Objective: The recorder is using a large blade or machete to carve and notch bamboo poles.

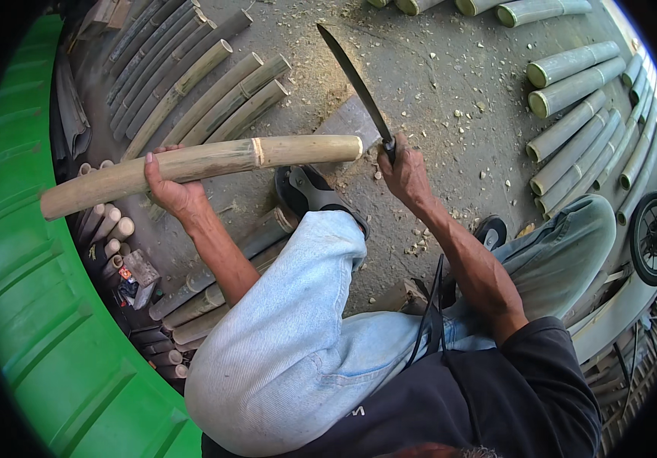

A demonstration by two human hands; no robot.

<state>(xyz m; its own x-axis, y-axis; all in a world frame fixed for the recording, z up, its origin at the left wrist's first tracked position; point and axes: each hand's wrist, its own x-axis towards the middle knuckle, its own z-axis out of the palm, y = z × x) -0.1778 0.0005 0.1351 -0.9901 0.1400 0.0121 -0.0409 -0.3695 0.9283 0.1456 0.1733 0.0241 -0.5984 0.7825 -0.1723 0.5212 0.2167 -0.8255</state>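
My left hand (173, 185) is closed around a thick bamboo pole section (214, 162), left of its middle. The pole lies nearly level across the view, its pale cut end at the right and a light ring at one node. In my right hand (405, 169) is the dark handle of a machete (357, 84), its long curved blade slanting up and to the left. The blade stands just right of the pole's cut end, apart from it. Below the machete, a flat block (349, 126) rests on the ground, partly hidden by the pole.
Cut bamboo pieces (244, 99) lie in rows at upper left, with more bamboo (573, 145) at right. A green ribbed panel (23, 282) curves along the left. Chips litter the concrete floor (450, 76). A small black wheel (651, 237) stands at far right.
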